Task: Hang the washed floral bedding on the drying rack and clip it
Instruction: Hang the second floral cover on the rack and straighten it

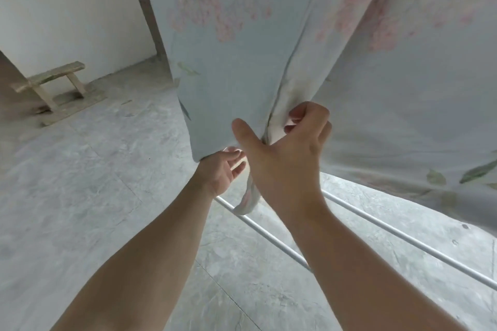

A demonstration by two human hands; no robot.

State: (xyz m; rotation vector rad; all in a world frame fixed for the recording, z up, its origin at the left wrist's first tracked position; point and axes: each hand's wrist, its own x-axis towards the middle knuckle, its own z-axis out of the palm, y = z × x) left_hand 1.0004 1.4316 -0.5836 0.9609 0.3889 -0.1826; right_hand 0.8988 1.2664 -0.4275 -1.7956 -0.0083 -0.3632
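**A:** Largest item?
**B:** Floral bedding (236,67), pale blue with a pink blossom and green leaf print. It hangs down from beyond the top of the view and fills the upper middle and right. Its lower hem is above the rack rails.

**A:** Next?
**B:** Floor (94,183), grey and mottled. Then a wall (67,8), white, at upper left.

**A:** The rack?
**B:** Drying rack (271,235): two white rails show, running from below the hands toward lower right, under the bedding's hem.

**A:** Furniture?
**B:** One wooden bench (51,80), rough, on the floor against the wall, well apart from the rack.

**A:** Hands?
**B:** Right hand (287,150): fingers (304,115) curled round a gathered fold at the bedding's seam, thumb spread out to the left. A loose strip of fabric dangles below it.
Left hand (224,170): palm up, under the bedding's lower corner, fingertips at the hem. I cannot tell whether it pinches the cloth.
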